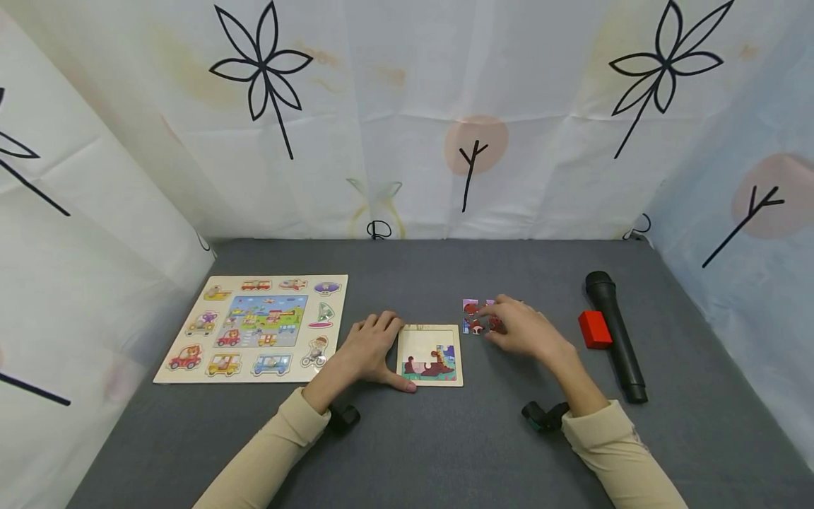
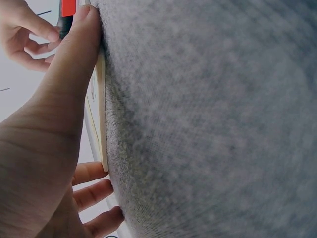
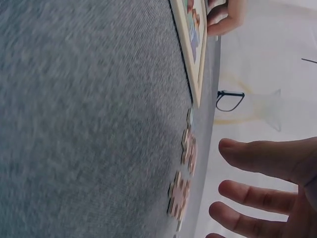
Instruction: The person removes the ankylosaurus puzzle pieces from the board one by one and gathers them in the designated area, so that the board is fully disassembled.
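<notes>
In the head view my left hand [image 1: 372, 350] lies along the left side of a small wooden jigsaw tray [image 1: 429, 382]. Its thumb reaches the tray's front corner and its fingers are extended toward the back. Some pieces [image 1: 439, 364] form part of a picture in the lower area of the tray. Just right of the tray, my right hand [image 1: 524, 326] hovers over loose jigsaw pieces [image 1: 472, 318] and partly hides them. The right wrist view shows that hand's thumb and fingers [image 3: 252, 199] parted, with nothing between them, above the loose pieces [image 3: 179, 194].
A large vehicle puzzle board [image 1: 251, 375] lies on the left of the grey table [image 1: 445, 452]. To the right are a black microphone [image 1: 620, 343] and a red block [image 1: 595, 329] beside it. Patterned white cloth [image 1: 407, 106] hangs around the table's back and sides.
</notes>
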`<state>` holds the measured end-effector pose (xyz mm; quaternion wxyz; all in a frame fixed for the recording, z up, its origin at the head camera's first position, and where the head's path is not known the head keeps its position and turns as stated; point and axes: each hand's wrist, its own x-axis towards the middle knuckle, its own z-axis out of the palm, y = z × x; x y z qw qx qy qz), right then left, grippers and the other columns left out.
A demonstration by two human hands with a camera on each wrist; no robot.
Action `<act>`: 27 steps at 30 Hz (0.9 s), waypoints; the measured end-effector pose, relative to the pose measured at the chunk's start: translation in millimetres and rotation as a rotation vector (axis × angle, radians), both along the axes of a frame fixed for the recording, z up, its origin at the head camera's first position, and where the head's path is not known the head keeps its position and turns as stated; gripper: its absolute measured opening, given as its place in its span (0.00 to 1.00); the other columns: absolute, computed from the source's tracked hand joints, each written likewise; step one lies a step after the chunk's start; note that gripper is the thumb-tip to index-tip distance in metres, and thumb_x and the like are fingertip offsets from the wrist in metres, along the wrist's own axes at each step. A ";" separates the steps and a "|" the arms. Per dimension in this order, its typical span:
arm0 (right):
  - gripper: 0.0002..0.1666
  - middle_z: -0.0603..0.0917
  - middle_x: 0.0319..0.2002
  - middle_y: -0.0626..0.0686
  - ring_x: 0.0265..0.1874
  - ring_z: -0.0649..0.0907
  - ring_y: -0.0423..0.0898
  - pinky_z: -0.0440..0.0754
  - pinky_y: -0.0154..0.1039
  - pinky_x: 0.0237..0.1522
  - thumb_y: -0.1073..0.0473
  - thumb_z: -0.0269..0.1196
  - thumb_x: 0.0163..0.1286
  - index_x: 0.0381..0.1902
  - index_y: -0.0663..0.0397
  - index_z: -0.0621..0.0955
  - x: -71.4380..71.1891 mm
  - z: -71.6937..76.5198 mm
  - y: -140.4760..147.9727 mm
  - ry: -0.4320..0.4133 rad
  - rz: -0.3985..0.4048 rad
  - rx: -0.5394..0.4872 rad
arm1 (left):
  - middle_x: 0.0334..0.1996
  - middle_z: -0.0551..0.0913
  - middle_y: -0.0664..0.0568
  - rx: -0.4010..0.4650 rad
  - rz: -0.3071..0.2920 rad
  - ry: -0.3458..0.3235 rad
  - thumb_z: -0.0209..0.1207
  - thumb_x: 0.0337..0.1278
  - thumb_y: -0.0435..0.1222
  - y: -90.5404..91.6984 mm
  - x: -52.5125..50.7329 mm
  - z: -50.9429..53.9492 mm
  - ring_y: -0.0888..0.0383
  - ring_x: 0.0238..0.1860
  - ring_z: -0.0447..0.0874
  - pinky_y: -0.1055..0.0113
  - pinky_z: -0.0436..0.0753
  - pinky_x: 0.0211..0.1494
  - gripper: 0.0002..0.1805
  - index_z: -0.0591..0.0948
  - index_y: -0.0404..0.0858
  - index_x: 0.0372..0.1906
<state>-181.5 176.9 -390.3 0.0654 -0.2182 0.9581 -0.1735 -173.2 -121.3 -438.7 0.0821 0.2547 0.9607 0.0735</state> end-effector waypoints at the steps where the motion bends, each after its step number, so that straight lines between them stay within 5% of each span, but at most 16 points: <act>1: 0.22 0.81 0.43 0.58 0.30 0.73 0.45 0.70 0.36 0.31 0.64 0.71 0.65 0.58 0.58 0.85 0.5 0.3 -1.1 -0.001 0.005 -0.005 | 0.69 0.69 0.46 -0.001 0.000 -0.001 0.73 0.30 0.74 0.0 0.0 -0.1 0.46 0.62 0.71 0.41 0.74 0.65 0.62 0.68 0.43 0.71; 8: 0.23 0.82 0.46 0.59 0.32 0.77 0.45 0.74 0.35 0.30 0.62 0.71 0.66 0.59 0.57 0.84 2.5 -0.1 -10.8 -0.001 0.039 -0.023 | 0.69 0.69 0.46 -0.001 0.001 0.001 0.72 0.30 0.74 0.0 -0.8 -0.7 0.46 0.62 0.71 0.41 0.74 0.65 0.62 0.68 0.43 0.71; 18: 0.21 0.84 0.51 0.59 0.43 0.84 0.52 0.83 0.48 0.46 0.63 0.71 0.65 0.56 0.59 0.85 4.2 -6.8 -29.9 0.009 0.124 -0.040 | 0.68 0.69 0.47 -0.012 0.001 0.007 0.72 0.30 0.75 0.3 -1.2 -1.9 0.47 0.61 0.71 0.42 0.75 0.64 0.62 0.68 0.44 0.71; 27: 0.21 0.82 0.42 0.53 0.29 0.73 0.40 0.71 0.32 0.31 0.59 0.72 0.66 0.56 0.56 0.85 9.8 -13.1 -52.5 -0.066 0.158 -0.037 | 0.69 0.69 0.47 -0.017 -0.001 0.012 0.71 0.30 0.75 0.2 -1.3 -2.7 0.47 0.61 0.71 0.42 0.75 0.64 0.61 0.69 0.44 0.70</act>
